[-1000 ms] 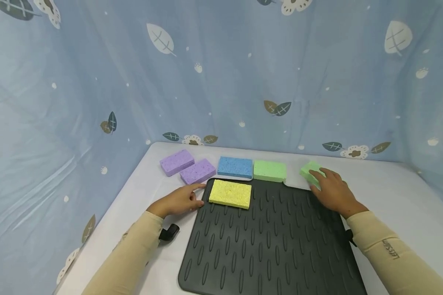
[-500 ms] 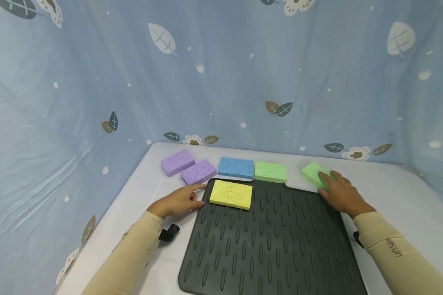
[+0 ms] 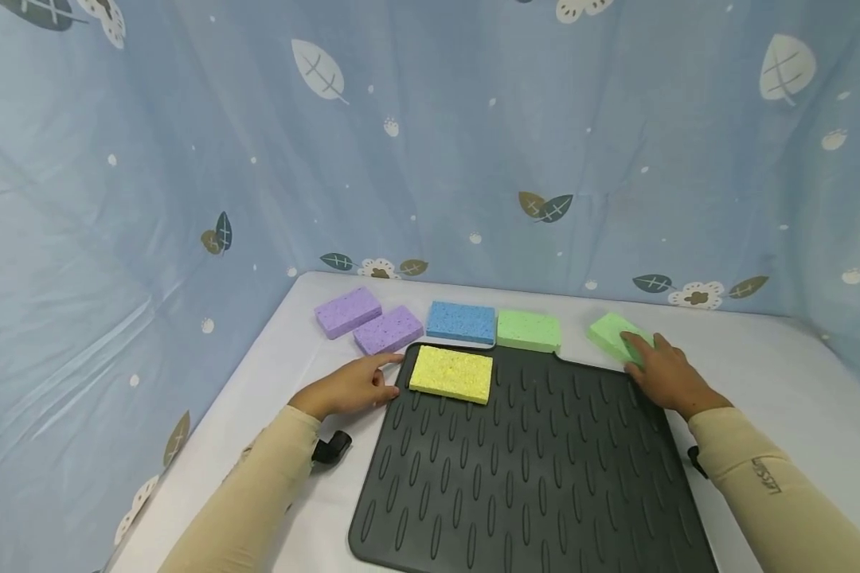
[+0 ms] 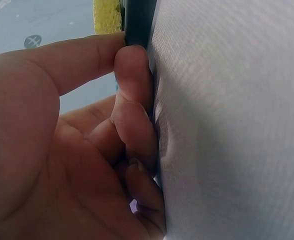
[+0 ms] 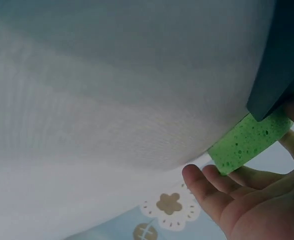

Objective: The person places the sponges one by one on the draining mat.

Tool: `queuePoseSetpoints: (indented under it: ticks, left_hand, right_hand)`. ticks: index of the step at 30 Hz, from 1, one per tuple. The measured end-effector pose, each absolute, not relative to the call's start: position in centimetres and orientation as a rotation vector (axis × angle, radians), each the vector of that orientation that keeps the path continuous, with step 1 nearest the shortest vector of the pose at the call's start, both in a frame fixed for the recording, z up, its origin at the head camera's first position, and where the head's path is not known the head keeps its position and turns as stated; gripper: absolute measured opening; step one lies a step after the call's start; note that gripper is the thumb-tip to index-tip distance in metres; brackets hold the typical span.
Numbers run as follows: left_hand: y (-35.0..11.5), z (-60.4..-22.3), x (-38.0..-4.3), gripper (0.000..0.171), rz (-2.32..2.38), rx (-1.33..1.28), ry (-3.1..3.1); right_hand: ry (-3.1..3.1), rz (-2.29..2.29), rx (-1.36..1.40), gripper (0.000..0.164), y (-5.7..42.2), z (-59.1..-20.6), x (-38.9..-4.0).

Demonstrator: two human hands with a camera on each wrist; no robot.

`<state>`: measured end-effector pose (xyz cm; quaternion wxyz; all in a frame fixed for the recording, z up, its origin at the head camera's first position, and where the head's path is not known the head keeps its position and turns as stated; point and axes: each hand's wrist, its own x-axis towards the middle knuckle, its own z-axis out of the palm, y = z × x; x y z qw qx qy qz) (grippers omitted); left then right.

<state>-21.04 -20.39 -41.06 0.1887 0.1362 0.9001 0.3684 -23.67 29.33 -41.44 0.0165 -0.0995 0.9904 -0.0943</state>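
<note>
Right hand (image 3: pixel 674 378) shifted rightward, grasping green sponge (image 3: pixel 609 331) by far-right corner of black mat (image 3: pixel 530 461).
Left hand (image 3: pixel 349 386): loose, touching mat's left edge. Apparent step: positioning sponge; next calls for steady adjustment.

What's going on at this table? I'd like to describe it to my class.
A person is handling sponges around a dark ridged mat. The right hand holds one end of a light green sponge near the mat's far right corner. The left hand touches the mat's left edge. A yellow sponge lies on the mat near its far left corner, while two purple sponges, a blue sponge and another green sponge lie along the far side.
</note>
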Motion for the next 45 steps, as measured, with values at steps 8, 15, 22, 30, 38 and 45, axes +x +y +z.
queuePoseSetpoints:
  ticks: [8,15,22,30,38,45]
  left_hand:
    - [-20.6,-40.9,-21.2,0.064,1.01,0.372,2.542]
    - [-20.5,-41.1,-21.4,0.065,1.028,0.379,2.513]
    - [-20.3,-41.1,-21.3,0.064,1.029,0.374,2.516]
    - [-20.5,-41.0,-21.3,0.065,1.021,0.373,2.518]
    - [-20.5,-41.0,-21.3,0.065,1.031,0.376,2.511]
    - [-20.7,-41.3,-21.2,0.064,1.038,0.389,2.513]
  right_hand:
    - [3.083,-0.282,-0.292,0.053,28.8,-41.1,-23.7]
    - [3.114,-0.267,-0.284,0.051,28.5,-41.1,-23.6]
    - [3.117,-0.301,-0.286,0.053,29.1,-41.0,-23.4]
    - [3.133,-0.351,-0.337,0.057,29.1,-40.0,-22.9]
    - [3.136,-0.419,-0.444,0.059,28.5,-39.5,-21.4]
    - [3.153,-0.438,-0.534,0.059,27.0,-38.8,-20.3]
